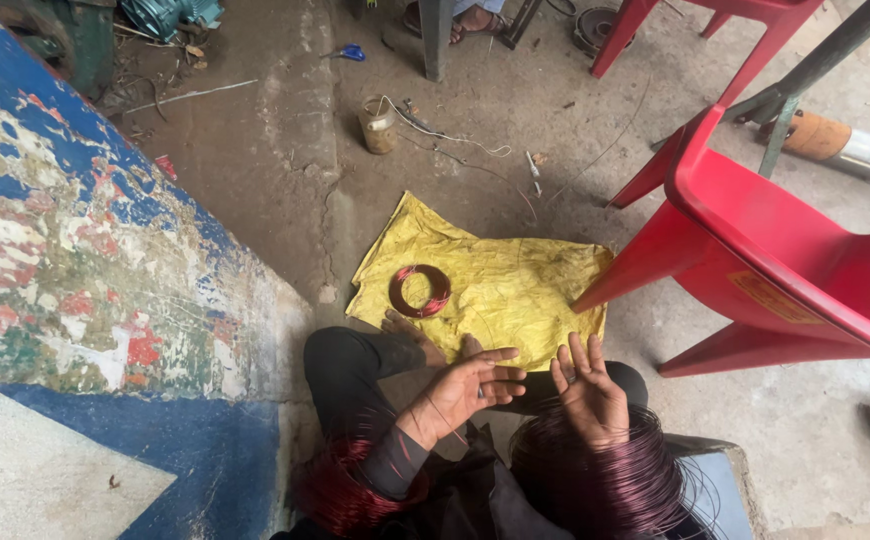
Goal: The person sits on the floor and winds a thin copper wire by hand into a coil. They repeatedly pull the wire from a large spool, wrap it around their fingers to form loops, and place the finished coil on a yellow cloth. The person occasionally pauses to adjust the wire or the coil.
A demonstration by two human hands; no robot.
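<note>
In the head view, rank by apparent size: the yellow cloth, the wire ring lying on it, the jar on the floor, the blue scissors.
1. yellow cloth
2. copper wire ring
3. jar
4. blue scissors

Jar and scissors lie farther away, so true sizes are unsure.

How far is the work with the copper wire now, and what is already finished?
Done, it seems: one small wound coil lies on the yellow cloth. In hand: the left hand and right hand are raised above the knees with fingers spread; whether a strand runs between them is too fine to tell. Left: a large bundle of reddish wire around the right forearm and another loop by the left arm.
</note>
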